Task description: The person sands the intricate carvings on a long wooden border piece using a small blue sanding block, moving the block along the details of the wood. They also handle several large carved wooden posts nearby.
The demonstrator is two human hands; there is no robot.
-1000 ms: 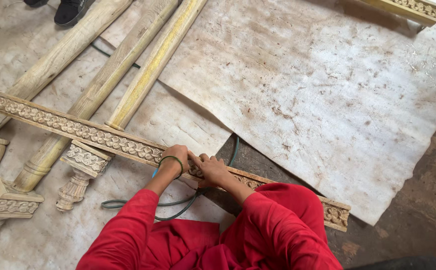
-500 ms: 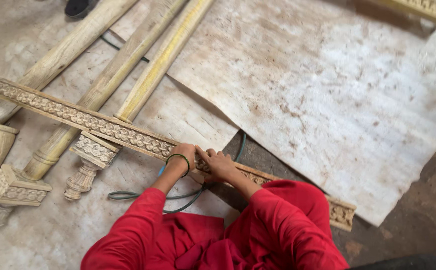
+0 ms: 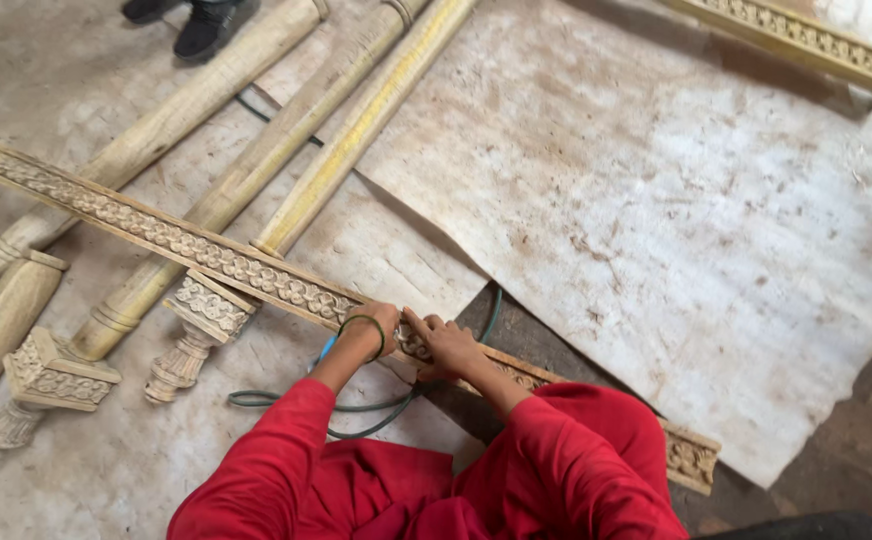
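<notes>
One head-worn view looks steeply down from above the person's shoulders onto the floor. The red sleeves (image 3: 556, 470) fill the near bottom edge, the carved strip (image 3: 206, 255) runs left to right across mid-frame, and a shoe (image 3: 211, 25) marks the far top edge.

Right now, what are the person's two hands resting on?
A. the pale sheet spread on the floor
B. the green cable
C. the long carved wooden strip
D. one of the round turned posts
C: both the left hand and the right hand are set side by side on the long carved wooden strip, which runs slantwise across the floor; the round posts lie beyond it, untouched.
</notes>
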